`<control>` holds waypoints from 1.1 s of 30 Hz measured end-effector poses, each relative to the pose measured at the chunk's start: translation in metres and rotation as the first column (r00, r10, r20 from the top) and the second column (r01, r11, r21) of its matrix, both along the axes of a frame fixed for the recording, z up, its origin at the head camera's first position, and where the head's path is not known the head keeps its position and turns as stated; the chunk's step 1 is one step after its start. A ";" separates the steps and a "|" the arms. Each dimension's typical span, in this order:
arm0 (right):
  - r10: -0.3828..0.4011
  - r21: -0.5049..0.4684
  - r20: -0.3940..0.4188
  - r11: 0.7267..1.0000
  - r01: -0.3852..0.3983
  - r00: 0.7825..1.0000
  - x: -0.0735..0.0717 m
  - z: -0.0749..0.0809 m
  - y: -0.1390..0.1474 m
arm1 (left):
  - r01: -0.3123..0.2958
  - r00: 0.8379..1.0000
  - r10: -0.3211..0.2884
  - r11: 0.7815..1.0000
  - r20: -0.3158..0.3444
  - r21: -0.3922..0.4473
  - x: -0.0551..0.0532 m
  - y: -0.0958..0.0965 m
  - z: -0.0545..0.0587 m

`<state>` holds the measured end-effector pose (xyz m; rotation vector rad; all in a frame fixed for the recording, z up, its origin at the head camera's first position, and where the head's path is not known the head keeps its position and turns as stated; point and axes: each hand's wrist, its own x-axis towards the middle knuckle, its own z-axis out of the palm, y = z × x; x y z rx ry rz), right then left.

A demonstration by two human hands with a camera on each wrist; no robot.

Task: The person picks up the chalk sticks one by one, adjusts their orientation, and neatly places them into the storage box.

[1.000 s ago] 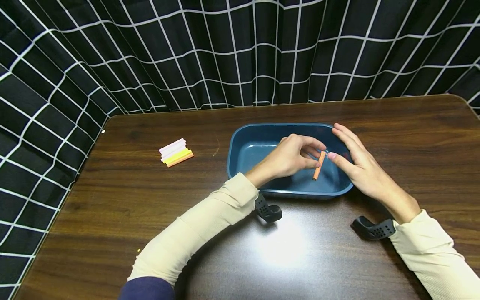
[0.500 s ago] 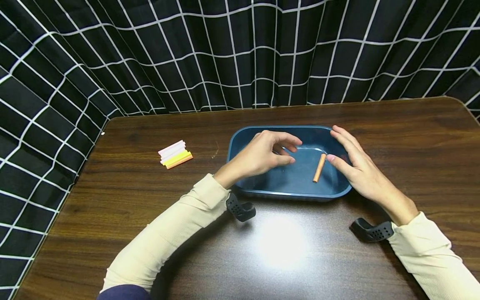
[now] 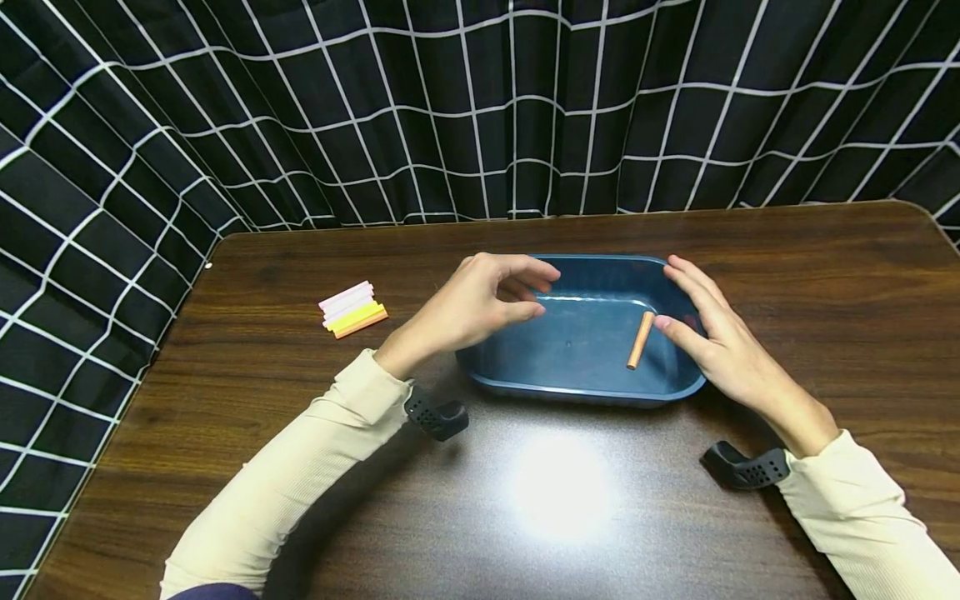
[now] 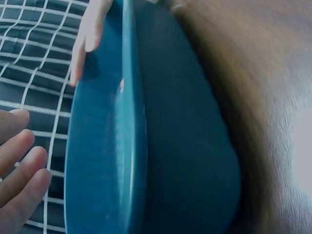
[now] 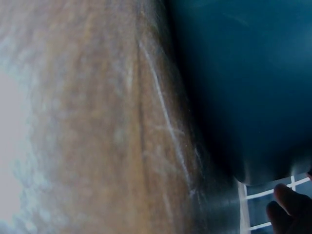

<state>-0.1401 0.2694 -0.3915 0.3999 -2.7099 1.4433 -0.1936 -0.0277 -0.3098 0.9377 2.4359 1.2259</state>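
A stick of orange chalk [image 3: 641, 340] lies in the right part of a blue plastic bin [image 3: 577, 390]. My left hand [image 3: 480, 302] holds nothing. It hovers over the bin's left end, fingers apart from the thumb and lightly bent. Its fingertips [image 4: 34, 180] show beside the bin in the left wrist view. At the bin's right end rests my right hand [image 3: 716, 333], fingers extended along the far corner and thumb over the rim, its tip close to the orange chalk. Only a few dark fingertips of this hand show in the right wrist view.
Left of the bin, several chalk sticks lie side by side on the brown wooden table [image 3: 225, 375]: pink chalk [image 3: 347, 298], yellow chalk [image 3: 356, 317] and orange chalk [image 3: 362, 325]. A black curtain [image 3: 450, 108] with white grid lines hangs behind the table and on its left.
My left hand has let go of the orange chalk, which now lies in the bin, and has moved left toward the bin's left end. The right hand has stayed at the right rim.
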 end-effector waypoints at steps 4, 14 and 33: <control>-0.002 -0.007 -0.011 1.000 0.002 1.000 0.002 -0.001 0.001 | -0.016 1.000 0.016 1.000 -0.025 0.012 -0.001 -0.016 0.000; -0.020 0.019 -0.023 1.000 0.020 1.000 0.002 -0.002 0.004 | -0.048 0.998 0.050 0.997 -0.024 0.054 -0.003 -0.036 -0.006; -0.033 0.081 0.013 0.996 0.032 0.999 0.002 0.008 0.000 | -0.142 0.987 0.143 0.990 -0.067 0.025 -0.003 -0.070 -0.013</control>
